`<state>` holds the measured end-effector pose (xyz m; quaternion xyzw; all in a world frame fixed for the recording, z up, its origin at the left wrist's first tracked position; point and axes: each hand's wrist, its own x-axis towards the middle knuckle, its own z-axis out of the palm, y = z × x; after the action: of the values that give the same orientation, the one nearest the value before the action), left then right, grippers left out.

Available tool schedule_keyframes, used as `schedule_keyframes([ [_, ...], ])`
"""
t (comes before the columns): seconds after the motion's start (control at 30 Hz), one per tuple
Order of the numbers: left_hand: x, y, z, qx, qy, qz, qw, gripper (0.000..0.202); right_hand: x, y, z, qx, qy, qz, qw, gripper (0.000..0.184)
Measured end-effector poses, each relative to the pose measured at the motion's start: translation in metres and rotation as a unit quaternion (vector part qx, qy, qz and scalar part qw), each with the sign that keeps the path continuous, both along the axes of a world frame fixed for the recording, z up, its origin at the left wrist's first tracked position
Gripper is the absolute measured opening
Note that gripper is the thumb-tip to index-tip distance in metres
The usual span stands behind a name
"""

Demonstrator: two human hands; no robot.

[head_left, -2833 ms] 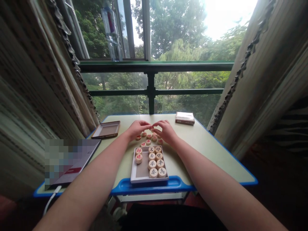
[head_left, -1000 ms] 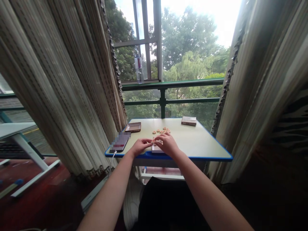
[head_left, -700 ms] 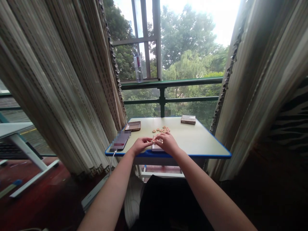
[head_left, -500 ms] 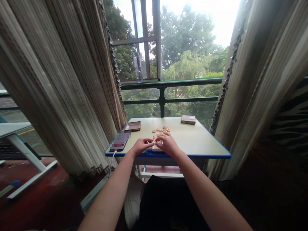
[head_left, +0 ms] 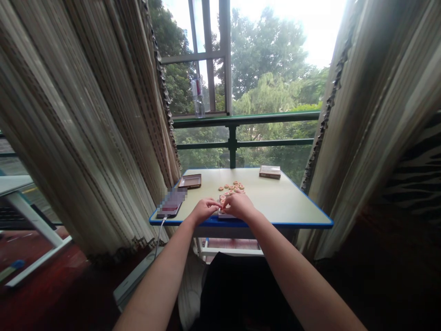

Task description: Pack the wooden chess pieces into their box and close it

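Observation:
A small open box (head_left: 225, 216) stands at the table's front edge, with round wooden Chinese chess pieces (head_left: 223, 198) lying inside it. My right hand (head_left: 239, 204) reaches over the box, its thumb and fingers pinched on a chess piece near the front left corner; the piece is mostly covered by the fingertips. At the box's left side is my left hand (head_left: 205, 210), fingers stretched toward that corner and nearly meeting the right fingertips. More loose chess pieces (head_left: 236, 185) lie on the table just behind the box, several with reddish marks.
A phone-like dark device (head_left: 170, 204) with a white cable lies on the table (head_left: 289, 202) at left. Behind it sits a shallow brown tray or lid (head_left: 191, 180). At the back right is a flat box (head_left: 269, 172). Curtains flank the table, and a green railing (head_left: 268, 119) runs behind.
My right hand has moved slightly down toward the box's front left corner. More pieces inside the box now show. My left hand has shifted slightly right, its fingers straighter.

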<state>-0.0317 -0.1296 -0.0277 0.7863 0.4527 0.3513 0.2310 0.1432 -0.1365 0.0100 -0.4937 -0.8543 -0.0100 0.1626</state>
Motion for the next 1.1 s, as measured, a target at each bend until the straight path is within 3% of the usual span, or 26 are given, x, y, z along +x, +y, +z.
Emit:
schedule_keyframes([
  [0.33,0.0001,0.0005,0.0002,0.006,-0.017,0.025,1.000,0.025,-0.0033,0.0021,-0.0008,-0.019,-0.027,-0.024,0.999,0.028],
  [0.73,-0.0013,-0.0007,0.0016,-0.025,-0.051,0.047,0.997,0.029,-0.0068,-0.0014,0.0014,-0.015,-0.034,-0.025,0.999,0.027],
  [1.1,-0.0021,0.0002,0.0005,-0.017,-0.028,0.048,0.998,0.028,-0.0044,0.0015,-0.0012,-0.015,-0.025,-0.004,1.000,0.022],
])
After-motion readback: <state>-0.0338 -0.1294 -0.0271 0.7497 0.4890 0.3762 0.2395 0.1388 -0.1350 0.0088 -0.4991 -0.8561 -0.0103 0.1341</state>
